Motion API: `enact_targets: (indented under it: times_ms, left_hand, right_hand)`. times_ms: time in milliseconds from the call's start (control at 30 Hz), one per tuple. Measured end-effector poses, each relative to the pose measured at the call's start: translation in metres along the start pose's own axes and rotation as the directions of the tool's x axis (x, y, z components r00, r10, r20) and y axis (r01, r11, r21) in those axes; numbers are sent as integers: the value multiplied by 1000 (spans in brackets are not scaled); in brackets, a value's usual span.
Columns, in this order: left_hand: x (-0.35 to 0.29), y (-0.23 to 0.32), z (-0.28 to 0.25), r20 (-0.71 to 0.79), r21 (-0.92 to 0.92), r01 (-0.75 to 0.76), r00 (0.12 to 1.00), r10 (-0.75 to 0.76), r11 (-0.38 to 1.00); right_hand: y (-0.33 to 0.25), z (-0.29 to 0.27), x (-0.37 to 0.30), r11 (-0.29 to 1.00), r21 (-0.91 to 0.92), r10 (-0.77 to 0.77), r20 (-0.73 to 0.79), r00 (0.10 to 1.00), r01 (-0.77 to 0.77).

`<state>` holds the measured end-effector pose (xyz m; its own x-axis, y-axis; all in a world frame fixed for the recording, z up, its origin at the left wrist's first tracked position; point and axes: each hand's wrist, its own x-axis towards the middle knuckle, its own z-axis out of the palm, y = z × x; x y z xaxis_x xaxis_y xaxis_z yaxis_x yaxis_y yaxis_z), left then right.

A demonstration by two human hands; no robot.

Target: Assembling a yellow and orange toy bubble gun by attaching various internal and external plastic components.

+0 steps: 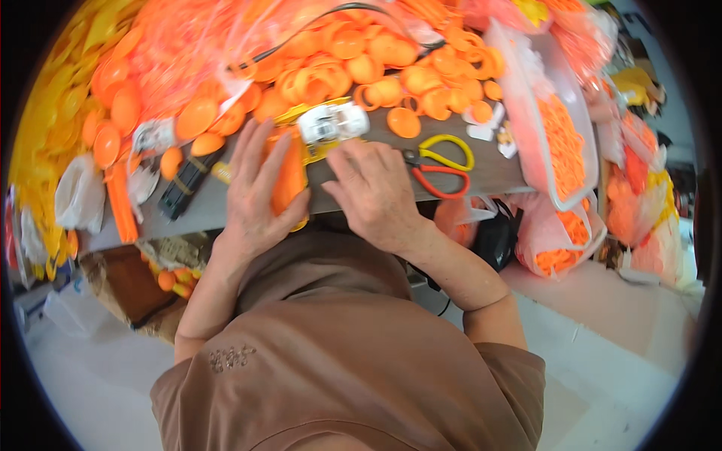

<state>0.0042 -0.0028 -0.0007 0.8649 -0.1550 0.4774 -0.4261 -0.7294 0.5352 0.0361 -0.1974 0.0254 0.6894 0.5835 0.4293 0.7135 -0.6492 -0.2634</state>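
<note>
My left hand (259,188) lies with fingers stretched out over a flat orange piece (288,169) at the table's front edge. The hand covers part of that piece. My right hand (380,192) rests just to the right, fingers bent and thumb apart, with no held object visible. Its fingertips are close to a yellow piece (312,152) and a white roll-like item with dark print (331,122). What lies under those fingertips is hidden. Scissors (436,165) with one yellow and one red handle lie right of my right hand.
Many orange round cups (346,75) heap up behind my hands. A black bar-shaped object (184,188) lies to the left. At right stands a clear plastic bin (535,128) of orange strips (560,150), above a filled bag (560,240). Yellow parts (45,150) pile up far left.
</note>
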Motion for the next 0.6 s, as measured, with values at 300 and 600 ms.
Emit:
enact_targets:
  times_ms: [300, 600]
  left_hand:
    - [1, 5, -1, 5, -15, 15, 1000, -15, 1000]
    - [-1, 4, 4, 7, 27, 39, 999, -39, 999]
  right_hand:
    - [88, -78, -32, 980, -130, 91, -396, 914, -154]
    - [201, -197, -39, 662, -273, 611, -344, 713, -698]
